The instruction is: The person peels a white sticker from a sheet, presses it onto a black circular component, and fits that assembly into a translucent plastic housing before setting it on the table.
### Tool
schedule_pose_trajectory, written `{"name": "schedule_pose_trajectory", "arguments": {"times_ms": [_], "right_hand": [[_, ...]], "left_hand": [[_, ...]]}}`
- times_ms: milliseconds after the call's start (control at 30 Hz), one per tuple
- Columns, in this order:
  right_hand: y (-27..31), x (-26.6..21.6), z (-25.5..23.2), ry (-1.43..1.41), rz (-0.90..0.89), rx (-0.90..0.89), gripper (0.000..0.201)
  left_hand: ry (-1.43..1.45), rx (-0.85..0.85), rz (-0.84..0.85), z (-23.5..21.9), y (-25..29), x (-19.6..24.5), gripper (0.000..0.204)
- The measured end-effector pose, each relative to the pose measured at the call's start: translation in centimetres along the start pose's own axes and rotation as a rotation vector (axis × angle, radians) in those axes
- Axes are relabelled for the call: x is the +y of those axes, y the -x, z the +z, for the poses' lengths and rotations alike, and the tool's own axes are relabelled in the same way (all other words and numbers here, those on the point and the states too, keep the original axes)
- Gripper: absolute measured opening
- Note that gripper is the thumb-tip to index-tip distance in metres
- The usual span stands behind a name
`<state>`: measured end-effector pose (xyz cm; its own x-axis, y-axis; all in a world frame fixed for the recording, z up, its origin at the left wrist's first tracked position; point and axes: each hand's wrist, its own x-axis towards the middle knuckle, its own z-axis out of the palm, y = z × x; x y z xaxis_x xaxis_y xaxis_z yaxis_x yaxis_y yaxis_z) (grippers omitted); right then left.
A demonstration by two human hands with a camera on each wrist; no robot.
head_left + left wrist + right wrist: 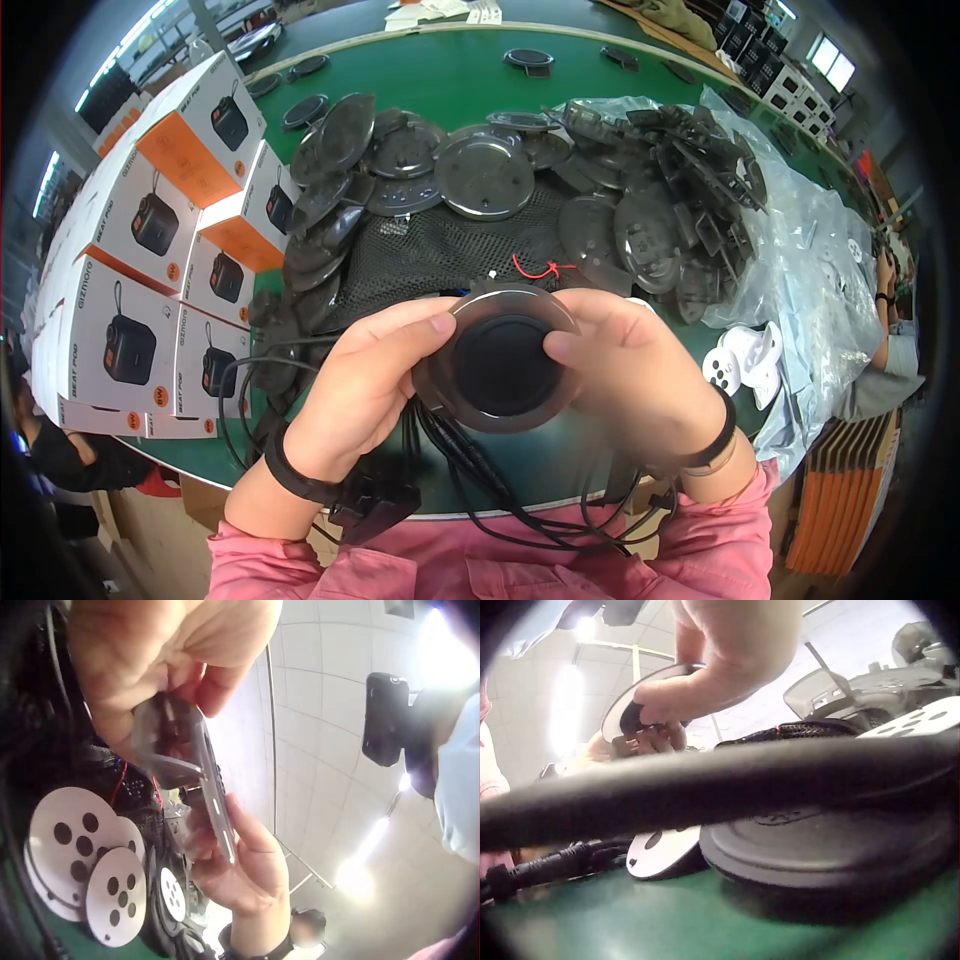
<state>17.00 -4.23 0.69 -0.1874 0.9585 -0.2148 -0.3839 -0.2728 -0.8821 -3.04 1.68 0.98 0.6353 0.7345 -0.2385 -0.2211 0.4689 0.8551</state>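
Note:
Both hands hold a round, translucent dark plastic disc (436, 385) with a black circular pad (505, 372) at its centre. My left hand (365, 375) grips its left edge, thumb on the rim. At the opposite edge my right hand (640, 375) grips it, thumb lying on the black pad. The left wrist view shows the disc (214, 787) edge-on, with a bracket-like part sticking out from its back. White round pieces with dark holes (114, 896) lie on the table below the hands. Behind the disc is a black mesh bag (430, 255) with a red tie (545, 269).
Many similar dark plastic discs (485, 178) are heaped around the mesh bag. White and orange speaker boxes (125, 335) are stacked at left. Clear plastic sheeting (800, 270) and white pieces (745, 362) lie at right. Black cables (480, 480) run along the green table's near edge.

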Motion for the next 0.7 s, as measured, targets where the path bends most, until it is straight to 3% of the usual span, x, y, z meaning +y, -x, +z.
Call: {"name": "schedule_pose_trajectory", "arguments": {"times_ms": [33,100,167,233,300,433,467,533,633,700], "right_hand": [[0.0,-0.2,-0.4,-0.069,0.096,-0.065,0.029],[0.0,-0.7,-0.7,-0.022,0.038,-0.05,0.03],[0.4,-2.0,-0.6,-0.156,-0.048,-0.007,0.032],[1.1,-3.9,-0.6,-0.147,-0.116,0.003,0.033],[2.5,-6.7,-0.6,-0.063,-0.209,0.07,0.034],[1.2,-12.1,-3.0,0.18,-0.395,0.157,0.035],[0.0,-13.5,-3.7,0.231,-0.365,0.165,0.033],[-3.3,-15.0,-4.3,0.274,-0.327,0.376,0.022],[-10.5,-15.9,-8.4,0.398,-0.083,0.573,0.01],[-14.1,-15.6,-9.5,0.456,0.047,0.593,0.012]], "left_hand": [[-0.002,0.007,0.01,0.0,-0.1,-0.1,0.033],[0.06,0.034,0.061,0.5,-0.2,0.0,0.034],[0.121,0.05,0.12,0.2,-0.6,-0.4,0.034],[-0.016,0.04,0.32,-1.3,-1.2,-2.0,0.034],[-0.291,0.108,0.393,-0.8,-0.7,-2.5,0.026],[-0.785,-0.063,0.605,-0.4,-1.0,-4.3,0.021],[-0.765,-0.092,0.545,-0.4,-1.1,-4.9,0.018],[-0.744,-0.108,0.5,-0.3,-1.2,-5.4,0.015],[-0.698,-0.109,0.486,-0.6,-1.4,-5.3,0.015],[-0.667,-0.112,0.492,-0.8,-1.6,-5.3,0.015]]}}
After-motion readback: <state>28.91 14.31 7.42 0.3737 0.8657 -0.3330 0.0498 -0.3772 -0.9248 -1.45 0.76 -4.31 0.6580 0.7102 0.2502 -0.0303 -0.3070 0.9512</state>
